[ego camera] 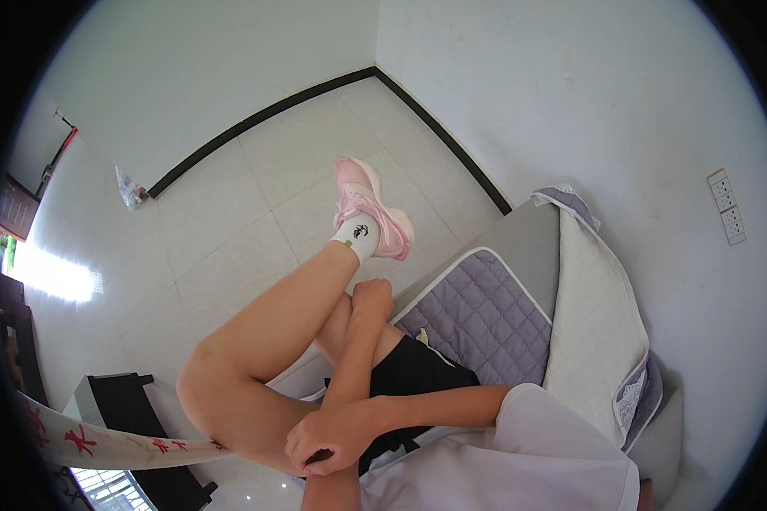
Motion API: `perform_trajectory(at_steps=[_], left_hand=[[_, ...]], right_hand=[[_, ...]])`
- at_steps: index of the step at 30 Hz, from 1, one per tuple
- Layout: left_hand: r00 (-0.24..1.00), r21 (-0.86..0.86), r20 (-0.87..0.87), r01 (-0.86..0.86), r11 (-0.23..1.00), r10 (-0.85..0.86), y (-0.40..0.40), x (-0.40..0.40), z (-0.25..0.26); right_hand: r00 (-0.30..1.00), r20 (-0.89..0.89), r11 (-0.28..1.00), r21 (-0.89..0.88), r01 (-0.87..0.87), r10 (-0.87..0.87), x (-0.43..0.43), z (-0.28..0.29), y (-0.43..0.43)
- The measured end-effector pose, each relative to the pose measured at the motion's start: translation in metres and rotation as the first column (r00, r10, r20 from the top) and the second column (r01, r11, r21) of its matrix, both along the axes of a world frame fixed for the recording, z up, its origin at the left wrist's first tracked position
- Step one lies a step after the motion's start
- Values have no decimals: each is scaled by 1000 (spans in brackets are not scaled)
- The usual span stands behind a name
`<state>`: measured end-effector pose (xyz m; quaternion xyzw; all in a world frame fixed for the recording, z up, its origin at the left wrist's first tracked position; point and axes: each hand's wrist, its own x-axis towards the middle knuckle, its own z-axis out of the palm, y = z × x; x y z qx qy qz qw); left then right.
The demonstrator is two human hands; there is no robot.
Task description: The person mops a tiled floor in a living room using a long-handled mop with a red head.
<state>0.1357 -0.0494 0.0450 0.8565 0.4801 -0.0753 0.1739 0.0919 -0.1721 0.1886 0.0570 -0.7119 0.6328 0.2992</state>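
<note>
My right hand (332, 437) comes across from the white sleeve (518, 434) and lies wrapped around my left forearm (332, 488). Farther along that forearm, my left hand (372, 299) is beside my lower leg with its fingers bent downward; the fingertips are hidden, and nothing shows in it. I sit with one bare leg (249, 326) crossed over the other, in black shorts (415, 370). The raised foot wears a pink sneaker (364, 201) and a white sock (358, 236). Beneath me and to the right is a quilted purple-grey seat pad (473, 306).
A grey sofa (534, 236) with a white-backed cover (588, 306) stands against the right wall, below wall sockets (727, 207). Dark baseboard (294, 96) edges the tiled floor. At left are a plastic bag (129, 189), a black table (131, 409) and a white strip with red writing (115, 447).
</note>
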Motion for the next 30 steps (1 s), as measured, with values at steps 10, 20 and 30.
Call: perform_trajectory(at_steps=[10, 20, 30], left_hand=[[1000, -17, 30, -7, 1000, 8, 1, -1, 1], [999, -49, 26, -19, 999, 20, 1, -1, 7], [996, -40, 90, 14, 999, -10, 2, -1, -1]], right_hand=[[976, -39, 944, 251, 215, -212, 0, 4, -8], [987, -8, 974, 160, 159, -160, -8, -1, -6], [989, 92, 987, 129, 100, -113, 0, 6, 4]])
